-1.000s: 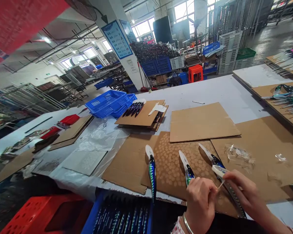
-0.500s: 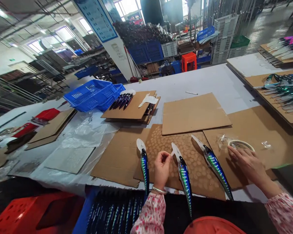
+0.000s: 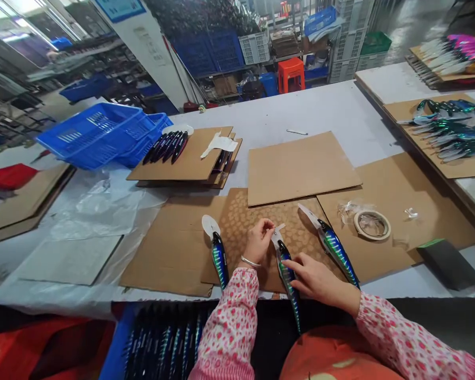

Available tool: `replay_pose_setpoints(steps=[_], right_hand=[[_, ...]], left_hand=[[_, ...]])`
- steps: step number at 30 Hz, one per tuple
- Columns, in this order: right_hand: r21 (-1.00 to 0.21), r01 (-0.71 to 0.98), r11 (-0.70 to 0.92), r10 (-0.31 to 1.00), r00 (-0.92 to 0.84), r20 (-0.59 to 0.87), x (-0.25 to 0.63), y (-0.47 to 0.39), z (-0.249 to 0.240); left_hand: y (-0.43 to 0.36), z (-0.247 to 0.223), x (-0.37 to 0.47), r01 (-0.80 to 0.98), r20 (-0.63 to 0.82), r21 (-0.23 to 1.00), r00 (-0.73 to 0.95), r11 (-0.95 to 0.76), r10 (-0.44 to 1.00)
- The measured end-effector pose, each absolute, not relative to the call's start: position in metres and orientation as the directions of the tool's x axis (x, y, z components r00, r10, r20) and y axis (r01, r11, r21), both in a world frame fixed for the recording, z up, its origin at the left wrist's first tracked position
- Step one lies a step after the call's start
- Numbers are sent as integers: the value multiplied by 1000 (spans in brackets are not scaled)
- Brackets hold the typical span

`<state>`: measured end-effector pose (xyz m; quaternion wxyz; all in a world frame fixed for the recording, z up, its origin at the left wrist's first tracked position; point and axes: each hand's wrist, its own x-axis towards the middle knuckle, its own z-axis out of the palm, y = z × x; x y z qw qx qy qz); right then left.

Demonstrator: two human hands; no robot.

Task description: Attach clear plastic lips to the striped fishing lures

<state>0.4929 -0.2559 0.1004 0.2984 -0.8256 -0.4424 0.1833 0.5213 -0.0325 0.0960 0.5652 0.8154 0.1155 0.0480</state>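
Three fishing lures with blue-green striped bodies and clear diving lips lie across the cardboard at the table's front edge: a left lure [image 3: 219, 257], a middle lure [image 3: 288, 282] and a right lure [image 3: 336, 248]. At the middle lure's lip, my left hand [image 3: 258, 243] pinches a small pale strip of tape [image 3: 279, 228]. Over that lure's body is my right hand [image 3: 319, 277], its fingers apart and the tips at the striped side. To the right lies a tape roll [image 3: 372, 225], with no hand on it.
Beyond the lures is a bare cardboard sheet [image 3: 301, 169]. Stacked boards [image 3: 198, 153] carry dark lures beside blue baskets [image 3: 95, 132]. A dark block [image 3: 449, 264] sits front right. Below the edge, a blue bin [image 3: 116, 343] holds many lures.
My right hand has left the tape roll and moved left to the middle lure. My left hand stays pinched at its lip, where the strip now shows at the top. The view has shifted.
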Motion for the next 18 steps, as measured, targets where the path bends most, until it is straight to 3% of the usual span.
replay_pose_setpoints(steps=[2, 5, 7, 9, 11, 14, 18], right_hand=[[-655, 631, -417, 877, 469, -107, 492, -255, 102], [-812, 506, -289, 937, 325, -131, 502, -265, 108], [-915, 315, -254, 910, 398, -116, 514, -265, 108], [-934, 198, -296, 804, 580, -132, 527, -257, 103], [-893, 260, -367, 746, 656, -116, 537, -242, 94], [-805, 453, -383, 820, 568, -70, 545, -219, 80], [-739, 540, -402, 846, 529, -73, 545, -203, 69]], left_hand=[[-31, 99, 511, 150, -90, 933, 977, -327, 192], [-30, 101, 483, 189, -168, 942, 981, -278, 98], [-31, 99, 464, 219, -218, 948, 976, -232, 31], [-33, 97, 450, 241, -248, 953, 969, -186, -15], [-34, 96, 443, 254, -262, 956, 964, -149, -39], [-32, 97, 443, 238, -255, 957, 963, -165, -93], [-28, 102, 446, 200, -235, 954, 961, -223, -143]])
